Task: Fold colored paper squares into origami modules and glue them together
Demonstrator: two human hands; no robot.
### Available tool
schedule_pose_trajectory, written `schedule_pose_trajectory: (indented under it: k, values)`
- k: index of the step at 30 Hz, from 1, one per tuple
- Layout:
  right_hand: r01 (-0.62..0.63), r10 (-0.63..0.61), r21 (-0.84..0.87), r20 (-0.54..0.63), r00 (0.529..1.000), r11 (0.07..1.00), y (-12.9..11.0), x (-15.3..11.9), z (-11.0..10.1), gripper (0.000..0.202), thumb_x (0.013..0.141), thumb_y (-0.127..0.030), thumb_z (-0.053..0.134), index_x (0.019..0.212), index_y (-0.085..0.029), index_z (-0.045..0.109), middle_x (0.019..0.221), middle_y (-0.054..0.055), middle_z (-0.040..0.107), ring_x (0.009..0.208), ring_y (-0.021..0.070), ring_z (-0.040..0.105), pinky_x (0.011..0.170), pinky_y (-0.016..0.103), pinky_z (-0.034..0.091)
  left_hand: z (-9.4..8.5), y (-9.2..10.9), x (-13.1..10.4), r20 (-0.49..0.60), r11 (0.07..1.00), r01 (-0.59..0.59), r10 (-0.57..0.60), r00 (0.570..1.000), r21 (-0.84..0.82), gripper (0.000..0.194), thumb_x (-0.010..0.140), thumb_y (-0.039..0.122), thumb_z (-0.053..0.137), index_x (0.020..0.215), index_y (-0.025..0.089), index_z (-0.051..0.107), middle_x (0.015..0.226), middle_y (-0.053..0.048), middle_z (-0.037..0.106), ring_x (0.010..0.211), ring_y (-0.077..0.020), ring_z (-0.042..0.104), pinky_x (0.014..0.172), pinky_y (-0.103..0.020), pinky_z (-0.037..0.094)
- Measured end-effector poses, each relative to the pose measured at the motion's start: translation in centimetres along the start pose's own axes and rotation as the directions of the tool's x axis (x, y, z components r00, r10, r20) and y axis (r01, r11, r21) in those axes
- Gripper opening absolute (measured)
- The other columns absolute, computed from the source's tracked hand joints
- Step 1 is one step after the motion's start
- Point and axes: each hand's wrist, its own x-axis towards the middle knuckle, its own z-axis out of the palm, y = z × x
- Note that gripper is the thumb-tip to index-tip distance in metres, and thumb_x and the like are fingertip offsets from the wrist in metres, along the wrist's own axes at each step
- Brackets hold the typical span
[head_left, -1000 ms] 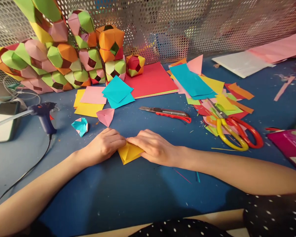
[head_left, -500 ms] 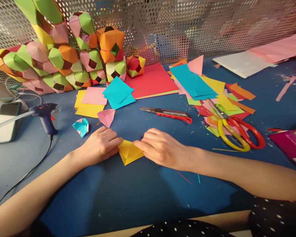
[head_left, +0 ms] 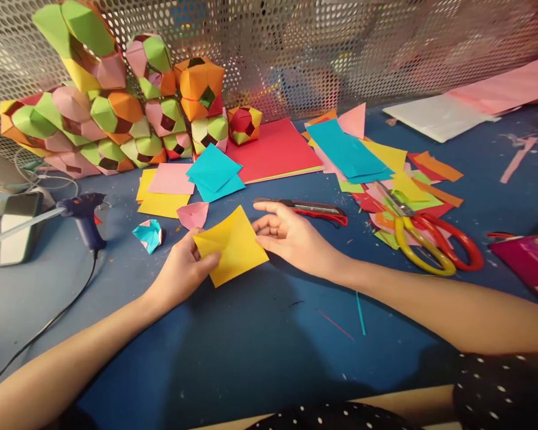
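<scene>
A creased yellow paper square (head_left: 233, 246) is raised off the blue table, one corner toward the far side. My left hand (head_left: 189, 261) pinches its left side, thumb on top and the fingers behind. At the right edge of the paper is my right hand (head_left: 291, 236), fingers apart and slightly curled, thumb tip close to the corner; it does not grip the sheet. Beyond the hands lie a folded pink paper piece (head_left: 192, 215) and a utility knife (head_left: 318, 210) with a red handle, partly covered by my right hand. A folded blue-and-pink paper piece (head_left: 149, 235) sits left.
Folded paper balls (head_left: 116, 113) are stacked against the perforated metal screen (head_left: 287, 48). Blue paper squares (head_left: 215, 170) and a red sheet (head_left: 280, 149) lie in front. Scissors (head_left: 424, 239) rest on scraps at right. A glue gun (head_left: 87, 218) with its cable and a phone (head_left: 18, 224) are left.
The yellow paper has been opened out from its folded state and lifted off the table. My left hand has turned to pinch it from the side; my right hand has loosened its fingers.
</scene>
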Motion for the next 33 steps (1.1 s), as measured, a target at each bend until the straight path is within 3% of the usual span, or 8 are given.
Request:
schedule_pose_trajectory:
  k: [2, 7, 13, 17, 19, 23, 28, 33]
  values:
    - [0.007, -0.007, -0.008, -0.001, 1.000, 1.000, -0.2, 0.0, 0.0, 0.047, 0.078, -0.016, 0.051, 0.123, -0.018, 0.036, 0.086, 0.003, 0.058, 0.073, 0.0128, 0.058, 0.069, 0.032, 0.051, 0.1, 0.3, 0.0, -0.023, 0.999, 0.011, -0.011, 1.000, -0.034, 0.023, 0.078, 0.026, 0.057, 0.098, 0.019, 0.048, 0.080, 0.000, 0.060, 0.063, -0.0110, 0.056, 0.053, -0.022, 0.045]
    - [0.090, -0.091, -0.167, 0.002, 0.996, 0.982, -0.3, -0.4, 0.0, 0.045, 0.077, -0.013, 0.050, 0.121, -0.018, 0.042, 0.085, 0.002, 0.055, 0.069, 0.0111, 0.053, 0.067, 0.028, 0.048, -0.1, -0.1, 0.3, -0.130, 0.991, -0.012, 0.029, 0.991, 0.130, 0.016, 0.077, 0.027, 0.057, 0.089, 0.019, 0.052, 0.080, 0.002, 0.056, 0.049, -0.0053, 0.042, 0.045, -0.019, 0.035]
    - [0.109, -0.099, -0.234, 0.054, 0.994, 0.966, 0.8, -0.7, 0.6, 0.058, 0.076, -0.015, 0.054, 0.131, -0.019, 0.033, 0.087, 0.002, 0.056, 0.069, 0.0110, 0.051, 0.066, 0.027, 0.048, -0.2, -0.9, 0.5, -0.088, 0.936, -0.096, 0.133, 0.987, 0.339, 0.009, 0.076, 0.020, 0.052, 0.086, 0.019, 0.055, 0.082, 0.000, 0.061, 0.070, -0.0126, 0.056, 0.059, -0.024, 0.043]
    - [0.239, -0.214, -0.388, 0.108, 0.971, 0.890, 1.3, -0.9, 0.8, 0.055, 0.077, -0.011, 0.049, 0.130, -0.019, 0.036, 0.089, 0.003, 0.058, 0.071, 0.0116, 0.051, 0.067, 0.028, 0.048, -0.5, -0.7, 0.7, -0.099, 0.856, -0.161, 0.238, 0.966, 0.492, 0.016, 0.074, 0.016, 0.053, 0.089, 0.019, 0.055, 0.085, 0.000, 0.061, 0.079, -0.0138, 0.056, 0.067, -0.025, 0.044]
    - [0.275, -0.252, -0.423, 0.109, 0.961, 0.863, 1.3, -0.9, 0.8, 0.054, 0.078, -0.013, 0.049, 0.130, -0.019, 0.036, 0.093, 0.004, 0.058, 0.073, 0.0123, 0.051, 0.069, 0.028, 0.048, -0.5, -0.7, 0.8, -0.078, 0.841, -0.164, 0.237, 0.968, 0.515, 0.015, 0.075, 0.015, 0.052, 0.089, 0.019, 0.055, 0.084, -0.001, 0.061, 0.078, -0.0139, 0.056, 0.066, -0.025, 0.045]
    - [0.196, -0.185, -0.438, 0.068, 0.980, 0.877, 1.2, -0.7, 0.9, 0.057, 0.079, -0.018, 0.052, 0.132, -0.019, 0.033, 0.086, 0.002, 0.059, 0.067, 0.0118, 0.052, 0.064, 0.027, 0.047, -0.3, -0.9, 1.0, -0.013, 0.833, -0.188, 0.228, 0.974, 0.520, 0.014, 0.074, 0.015, 0.052, 0.088, 0.018, 0.055, 0.082, -0.001, 0.062, 0.074, -0.0140, 0.057, 0.064, -0.026, 0.045]
    - [0.206, -0.209, -0.487, 0.049, 0.977, 0.849, 1.2, -0.7, 1.0, 0.050, 0.078, -0.016, 0.052, 0.126, -0.019, 0.040, 0.078, 0.000, 0.057, 0.063, 0.0112, 0.052, 0.061, 0.025, 0.047, -0.2, -0.9, 1.0, -0.026, 0.848, -0.173, 0.214, 0.976, 0.502, 0.018, 0.073, 0.015, 0.052, 0.090, 0.019, 0.054, 0.079, 0.000, 0.060, 0.072, -0.0130, 0.057, 0.064, -0.026, 0.046]
    - [0.333, -0.330, -0.541, 0.108, 0.938, 0.772, 2.1, -0.7, 1.0, 0.044, 0.079, -0.013, 0.050, 0.122, -0.020, 0.044, 0.097, 0.006, 0.061, 0.088, 0.0173, 0.060, 0.079, 0.032, 0.051, -0.3, -1.1, 1.0, 0.015, 0.817, -0.215, 0.245, 0.969, 0.535, 0.021, 0.073, 0.013, 0.051, 0.094, 0.019, 0.055, 0.084, -0.002, 0.062, 0.076, -0.0145, 0.058, 0.067, -0.027, 0.047]
